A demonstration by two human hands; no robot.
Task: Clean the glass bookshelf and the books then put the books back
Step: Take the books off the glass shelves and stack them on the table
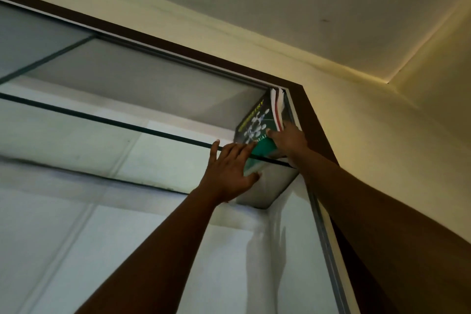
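Left hand (229,173), right hand (289,139) — on books (254,122)

The only lettering is on the front cover of the dark green book (256,123), just right of the frame's middle. Low on that cover, white capitals read "UAL", perhaps "NUAL". The start of the word cannot be made out, and the thumb of the right hand (288,139) lies just beside its last letter. Higher up, 1 line of yellow-green capitals runs along the cover's edge, too blurred to read. Between the 2 lines is a white molecule diagram.
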